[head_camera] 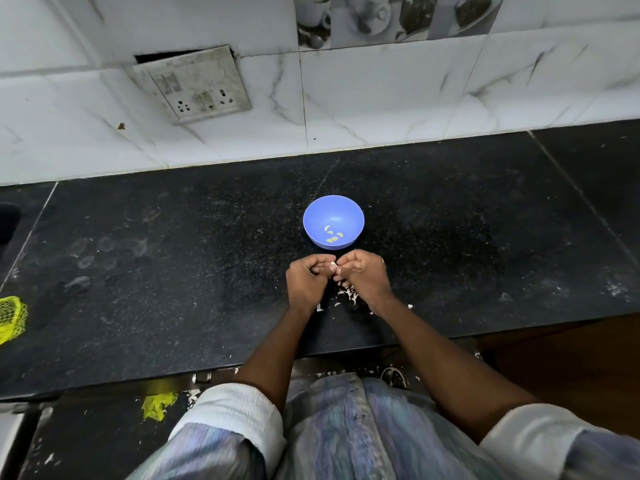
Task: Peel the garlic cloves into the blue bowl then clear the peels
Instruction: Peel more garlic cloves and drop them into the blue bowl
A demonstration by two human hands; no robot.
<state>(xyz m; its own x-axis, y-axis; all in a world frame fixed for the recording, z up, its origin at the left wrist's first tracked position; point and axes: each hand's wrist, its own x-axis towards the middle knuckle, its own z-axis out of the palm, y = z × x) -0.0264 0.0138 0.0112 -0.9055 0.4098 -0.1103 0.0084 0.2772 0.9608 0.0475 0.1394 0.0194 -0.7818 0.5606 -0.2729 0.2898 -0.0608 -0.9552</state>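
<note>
Head view looks down on two bare hands meeting over a black stone counter point(173, 271). Left hand point(306, 280) has its fingers curled inward, and right hand point(362, 271) is curled the same way, thumb and fingertips pointing toward the left; both pinch one small pale garlic clove point(333, 266) right where the fingertips meet. How much skin is left on that clove is too small to tell.

Just beyond the pinch, away from the person, stands the blue bowl point(333, 211), apart from both hands and upright on the counter. Several peeled cloves point(332, 234) lie in its bottom, pale yellow against the blue.

Below the grip, toward the person and partly under the right wrist, a scatter of white peels point(348, 294) lies on the counter, with a few more flecks out to either side of the wrists.

Far off to the left of the grip, at the counter's edge, sits a piece of yellow mesh netting point(12, 318)
</note>
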